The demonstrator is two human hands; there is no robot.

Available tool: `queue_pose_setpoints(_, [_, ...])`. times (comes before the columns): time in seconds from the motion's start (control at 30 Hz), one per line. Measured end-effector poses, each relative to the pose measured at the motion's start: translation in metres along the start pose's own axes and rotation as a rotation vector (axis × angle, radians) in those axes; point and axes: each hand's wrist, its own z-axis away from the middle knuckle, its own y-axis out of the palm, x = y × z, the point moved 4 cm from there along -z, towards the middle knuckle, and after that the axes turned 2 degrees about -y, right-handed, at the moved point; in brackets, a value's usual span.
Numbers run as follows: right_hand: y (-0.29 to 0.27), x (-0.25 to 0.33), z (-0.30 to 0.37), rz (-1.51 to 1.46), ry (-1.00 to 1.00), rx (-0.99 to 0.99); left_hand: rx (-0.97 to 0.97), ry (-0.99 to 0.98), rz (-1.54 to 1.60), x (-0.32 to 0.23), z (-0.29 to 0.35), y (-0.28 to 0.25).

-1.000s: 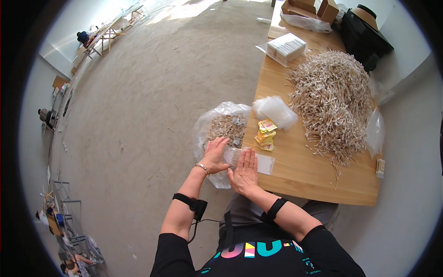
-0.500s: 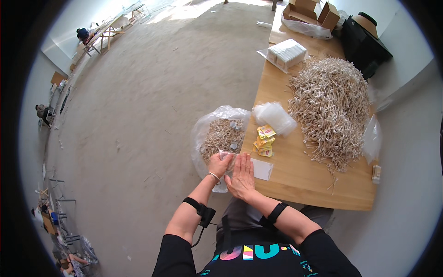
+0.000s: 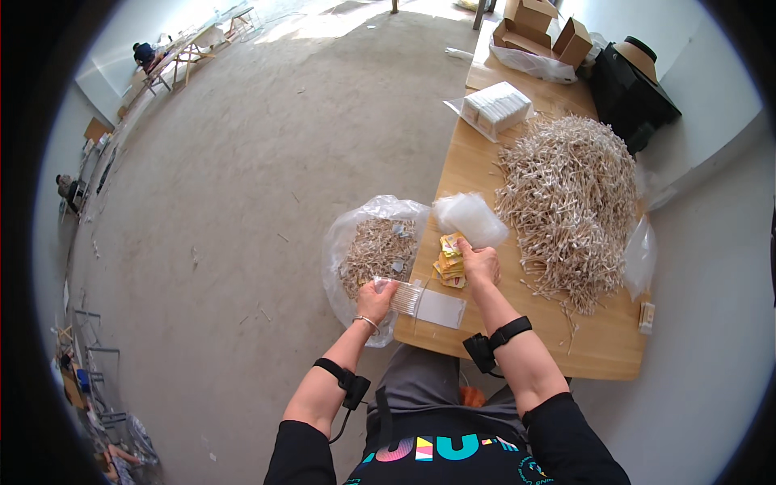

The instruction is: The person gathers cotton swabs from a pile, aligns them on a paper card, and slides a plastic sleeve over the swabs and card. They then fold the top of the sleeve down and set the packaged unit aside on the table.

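My left hand point(image 3: 377, 301) grips the end of a clear plastic bag with a row of cotton swabs point(image 3: 406, 298) inside. That bag lies across the table's left edge, beside a white rectangular card point(image 3: 441, 309). Over the pile of small yellow cards point(image 3: 449, 269), my right hand point(image 3: 482, 263) is closed, thumb on top, pinching a yellow card at the pile's upper side. Just beyond it lies a stack of clear plastic bags point(image 3: 471, 220). A big heap of loose cotton swabs point(image 3: 570, 202) covers the table's right part.
Left of the wooden table point(image 3: 525, 347) a large clear sack point(image 3: 335, 242) holds more swabs. Farther back are a wrapped white pack point(image 3: 497, 107), an open cardboard box point(image 3: 517, 39) and a black case point(image 3: 626, 89). Two people point(image 3: 145, 56) are far off at left.
My right hand has left the swab bag and moved up and right to the yellow cards, closing on one. My left hand stays on the bag, and the swabs in it now show.
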Motion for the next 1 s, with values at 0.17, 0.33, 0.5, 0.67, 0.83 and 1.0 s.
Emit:
queue_pose_setpoints(0.17, [0.008, -0.01, -0.012, -0.017, 0.032, 0.017, -0.012, -0.004, 0.013, -0.001, 0.002, 0.0])
queue_pose_setpoints(0.33, [0.015, -0.027, -0.029, -0.206, 0.009, 0.026, 0.003, -0.012, 0.054, 0.0, 0.0, 0.004])
queue_pose_setpoints(0.5, [0.008, -0.034, -0.024, -0.416, -0.031, 0.083, -0.012, -0.01, 0.03, 0.001, 0.002, 0.003])
queue_pose_setpoints(0.67, [0.001, -0.032, -0.008, -0.389, -0.049, 0.188, -0.018, 0.033, 0.009, 0.005, -0.001, 0.0])
queue_pose_setpoints(0.83, [0.006, -0.04, -0.014, -0.473, -0.039, 0.284, -0.007, 0.035, 0.006, -0.007, 0.002, 0.005])
queue_pose_setpoints(1.0, [0.004, -0.028, -0.005, -0.386, -0.036, 0.254, -0.021, 0.028, 0.003, -0.003, 0.002, 0.001])
